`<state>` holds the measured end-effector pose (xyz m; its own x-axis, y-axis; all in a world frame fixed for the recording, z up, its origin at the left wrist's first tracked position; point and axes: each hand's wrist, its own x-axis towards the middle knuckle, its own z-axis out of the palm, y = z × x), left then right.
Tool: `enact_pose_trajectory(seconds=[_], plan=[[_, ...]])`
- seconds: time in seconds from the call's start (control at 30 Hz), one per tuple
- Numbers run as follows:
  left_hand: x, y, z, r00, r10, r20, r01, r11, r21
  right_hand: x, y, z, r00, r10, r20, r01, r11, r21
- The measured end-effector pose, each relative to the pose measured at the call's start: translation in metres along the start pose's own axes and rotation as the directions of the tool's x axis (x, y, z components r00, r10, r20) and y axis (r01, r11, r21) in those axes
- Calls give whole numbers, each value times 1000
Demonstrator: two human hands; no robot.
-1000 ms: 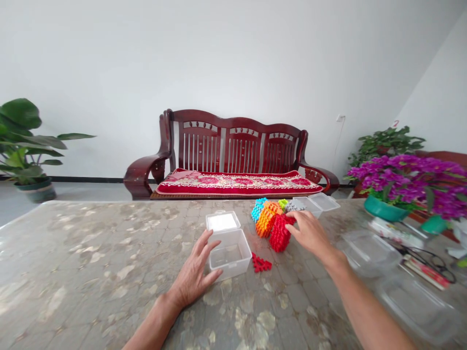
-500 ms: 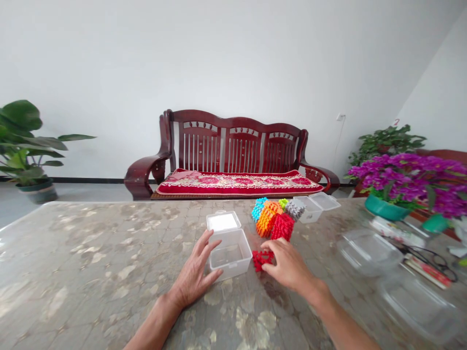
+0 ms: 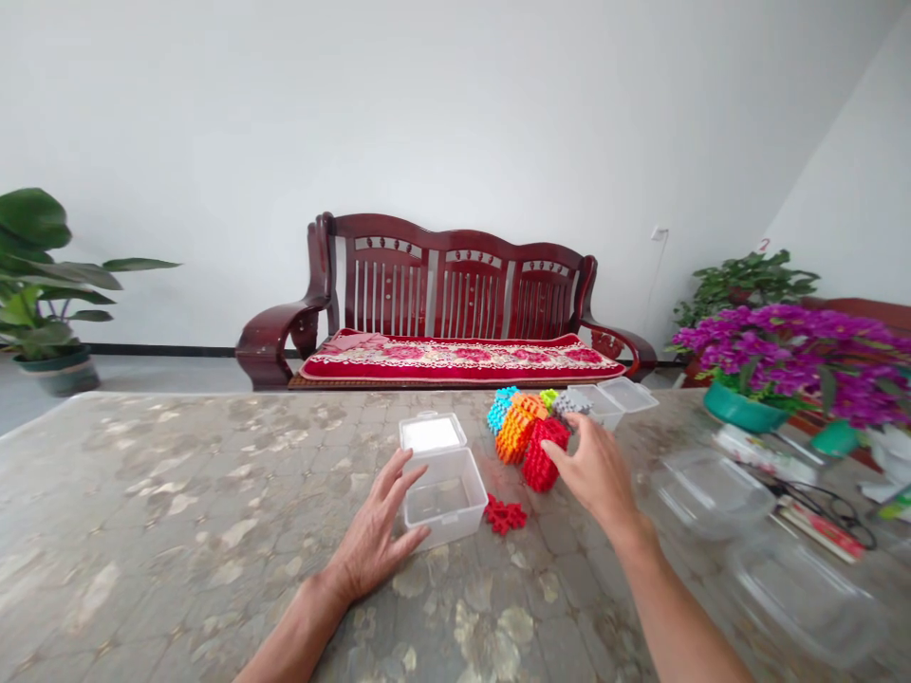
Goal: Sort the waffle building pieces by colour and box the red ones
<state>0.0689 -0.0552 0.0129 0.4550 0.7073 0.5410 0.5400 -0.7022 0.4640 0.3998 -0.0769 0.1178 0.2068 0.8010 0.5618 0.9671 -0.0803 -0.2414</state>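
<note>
My left hand (image 3: 384, 526) is open at the left side of a clear plastic box (image 3: 447, 522), its fingers spread along the wall. The box's lid (image 3: 431, 433) lies folded back behind it. To the right of the box is a small flat cluster of red toy pieces (image 3: 505, 515). My right hand (image 3: 594, 472) is open, thumb and fingers apart, beside a larger red bundle of stacked pieces (image 3: 545, 457); whether it touches the bundle I cannot tell. Orange (image 3: 519, 429), blue (image 3: 502, 408), green (image 3: 548, 397) and grey bundles (image 3: 569, 403) sit close behind.
Another clear box (image 3: 599, 408) with its lid open stands behind the bundles. On the right lie more clear containers (image 3: 715, 493), a pair of glasses (image 3: 826, 507) and a teal pot (image 3: 744, 406) of purple flowers. A wooden bench (image 3: 459, 285) stands beyond the patterned table (image 3: 213, 512).
My right hand has moved up and away from the small red cluster to the larger red bundle. My left hand stays by the box. The view has shifted slightly.
</note>
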Motion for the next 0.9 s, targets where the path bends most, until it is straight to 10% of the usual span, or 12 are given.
enact_pose_trajectory(seconds=[0.43, 0.9], plan=[[-1, -2, 1, 1000, -4, 8, 4, 999, -33, 15, -11, 16, 949, 197, 247, -140, 963, -231], [-1, 0, 1, 1000, -12, -24, 11, 999, -45, 6, 2, -2, 965, 155, 213, -166, 986, 35]])
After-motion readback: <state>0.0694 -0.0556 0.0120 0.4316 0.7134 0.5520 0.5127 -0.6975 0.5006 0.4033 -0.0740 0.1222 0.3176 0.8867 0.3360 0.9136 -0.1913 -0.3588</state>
